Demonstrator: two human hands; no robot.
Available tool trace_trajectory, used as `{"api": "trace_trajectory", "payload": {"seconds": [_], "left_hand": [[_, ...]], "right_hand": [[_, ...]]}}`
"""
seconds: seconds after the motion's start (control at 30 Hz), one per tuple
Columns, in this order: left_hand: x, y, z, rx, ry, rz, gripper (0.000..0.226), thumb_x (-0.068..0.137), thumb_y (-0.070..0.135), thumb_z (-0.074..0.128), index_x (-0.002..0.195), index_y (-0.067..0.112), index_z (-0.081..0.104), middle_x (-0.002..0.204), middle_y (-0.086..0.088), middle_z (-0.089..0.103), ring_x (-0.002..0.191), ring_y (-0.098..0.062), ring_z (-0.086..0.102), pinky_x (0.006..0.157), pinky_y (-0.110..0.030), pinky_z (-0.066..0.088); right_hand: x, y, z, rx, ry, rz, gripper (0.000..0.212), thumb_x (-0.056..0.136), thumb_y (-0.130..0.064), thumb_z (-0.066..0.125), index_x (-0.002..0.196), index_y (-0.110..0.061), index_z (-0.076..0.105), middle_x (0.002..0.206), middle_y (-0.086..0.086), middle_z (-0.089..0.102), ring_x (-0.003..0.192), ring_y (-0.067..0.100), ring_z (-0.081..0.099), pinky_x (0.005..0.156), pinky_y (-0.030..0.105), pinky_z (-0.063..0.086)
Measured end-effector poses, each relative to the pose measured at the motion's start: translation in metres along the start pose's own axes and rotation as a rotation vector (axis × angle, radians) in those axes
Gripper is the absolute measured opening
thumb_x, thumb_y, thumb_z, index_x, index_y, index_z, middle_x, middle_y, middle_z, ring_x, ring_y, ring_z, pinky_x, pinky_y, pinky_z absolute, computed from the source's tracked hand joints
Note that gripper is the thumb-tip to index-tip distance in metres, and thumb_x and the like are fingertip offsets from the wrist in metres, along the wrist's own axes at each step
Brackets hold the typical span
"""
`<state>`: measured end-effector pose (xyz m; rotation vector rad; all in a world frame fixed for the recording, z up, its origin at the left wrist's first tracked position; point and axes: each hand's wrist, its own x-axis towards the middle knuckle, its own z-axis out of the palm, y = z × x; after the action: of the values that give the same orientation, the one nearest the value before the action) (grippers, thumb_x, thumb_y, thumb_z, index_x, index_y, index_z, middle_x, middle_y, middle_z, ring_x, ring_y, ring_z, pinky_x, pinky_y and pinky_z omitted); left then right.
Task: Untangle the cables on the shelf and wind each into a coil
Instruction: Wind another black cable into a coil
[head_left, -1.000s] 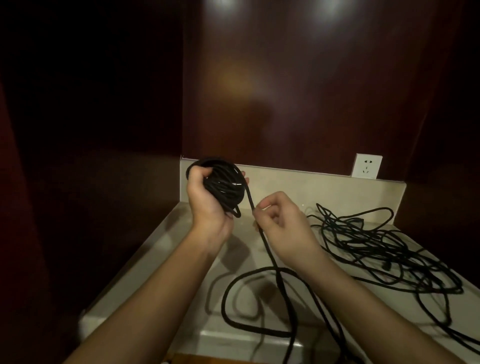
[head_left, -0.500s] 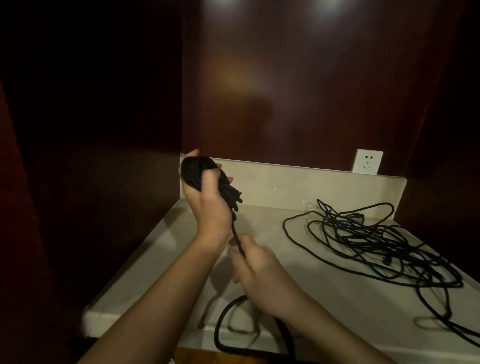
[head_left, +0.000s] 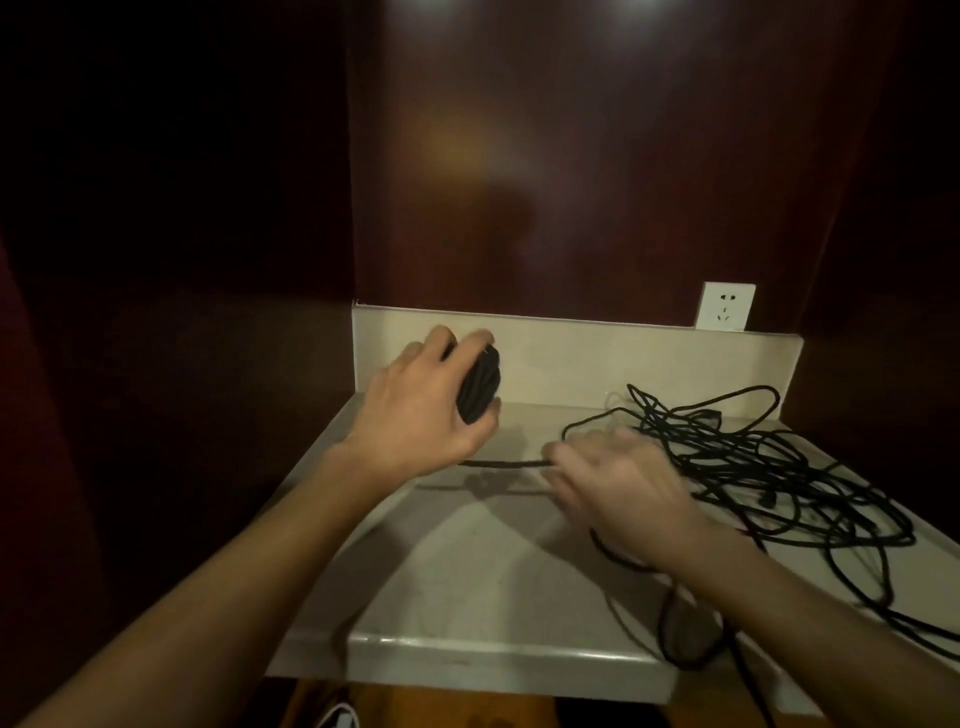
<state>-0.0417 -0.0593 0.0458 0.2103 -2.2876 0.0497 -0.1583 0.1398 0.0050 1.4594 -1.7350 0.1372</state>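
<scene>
Head view: the left forearm comes in from 7 o'clock, and the left hand (head_left: 415, 410) is raised over the shelf's (head_left: 467, 561) back-left corner, knuckles toward the camera. Its fingers curl round a coil (head_left: 479, 383) of black cable, whose long axis runs from about 1 to 7 o'clock. The right forearm enters from 4 o'clock. The right hand (head_left: 618, 480) is motion-blurred, fingers bent and pinching the free strand (head_left: 504, 463), which runs nearly level from 3 to 9 o'clock between the two hands. A loose tangle of cable (head_left: 769, 467) lies on the shelf at the right hand's 2 o'clock, below the wall socket (head_left: 725, 306).
</scene>
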Motion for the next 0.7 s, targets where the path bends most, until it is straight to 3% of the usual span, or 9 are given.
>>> {"api": "trace_trajectory", "payload": {"seconds": [0.1,0.2,0.23,0.37,0.5,0.7], "left_hand": [[-0.005,0.006,0.005,-0.255,-0.321,0.043,0.054,0.086,0.065,0.054,0.131,0.037,0.044,0.119,0.006,0.058,0.104,-0.018,0.060,0.087,-0.036,0.051],[-0.011,0.009,0.003,-0.861,-0.527,-0.045,0.051,0.084,0.064,0.057,0.121,0.028,0.056,0.108,0.002,0.066,0.103,-0.011,0.063,0.095,-0.037,0.051],[-0.015,0.011,0.002,-0.966,-0.563,-0.071,0.051,0.083,0.062,0.060,0.119,0.025,0.059,0.107,0.000,0.067,0.102,-0.010,0.063,0.095,-0.035,0.049],[-0.024,0.017,0.003,-0.786,-0.784,-0.083,0.052,0.073,0.052,0.081,0.115,0.032,0.057,0.104,0.007,0.066,0.099,-0.011,0.064,0.095,-0.040,0.053],[-0.026,0.017,-0.003,-0.897,-0.863,-0.115,0.024,0.083,0.016,0.068,0.103,0.024,0.056,0.081,0.021,0.058,0.076,0.000,0.056,0.074,-0.023,0.046],[-0.034,0.012,-0.012,-1.004,-0.945,-0.264,0.023,0.083,0.011,0.063,0.103,0.021,0.057,0.077,0.010,0.058,0.065,0.001,0.056,0.060,-0.017,0.047]], "right_hand": [[0.018,0.021,-0.014,0.033,0.128,-0.097,0.019,0.090,-0.029,0.061,0.083,-0.012,0.063,0.074,0.004,0.056,0.064,0.024,0.055,0.055,0.036,0.043],[0.030,0.027,-0.029,0.218,0.021,-0.135,0.028,0.094,-0.040,0.057,0.085,-0.015,0.064,0.076,0.000,0.054,0.064,0.021,0.055,0.053,0.037,0.046],[0.033,0.027,-0.034,0.308,-0.034,-0.103,0.030,0.093,-0.045,0.055,0.086,-0.017,0.065,0.077,-0.002,0.055,0.064,0.019,0.056,0.053,0.038,0.048],[0.045,0.020,-0.043,0.417,-0.269,-0.046,0.024,0.086,-0.045,0.068,0.084,-0.022,0.066,0.080,-0.009,0.057,0.071,0.014,0.058,0.061,0.037,0.048],[0.058,0.015,-0.051,0.491,-0.344,0.016,0.019,0.082,-0.042,0.076,0.083,-0.025,0.067,0.079,-0.013,0.056,0.074,0.009,0.054,0.064,0.032,0.043],[0.064,0.008,-0.058,0.601,-0.426,-0.011,0.010,0.091,-0.034,0.068,0.099,-0.034,0.064,0.082,-0.010,0.059,0.076,0.007,0.055,0.071,0.035,0.047]]}}
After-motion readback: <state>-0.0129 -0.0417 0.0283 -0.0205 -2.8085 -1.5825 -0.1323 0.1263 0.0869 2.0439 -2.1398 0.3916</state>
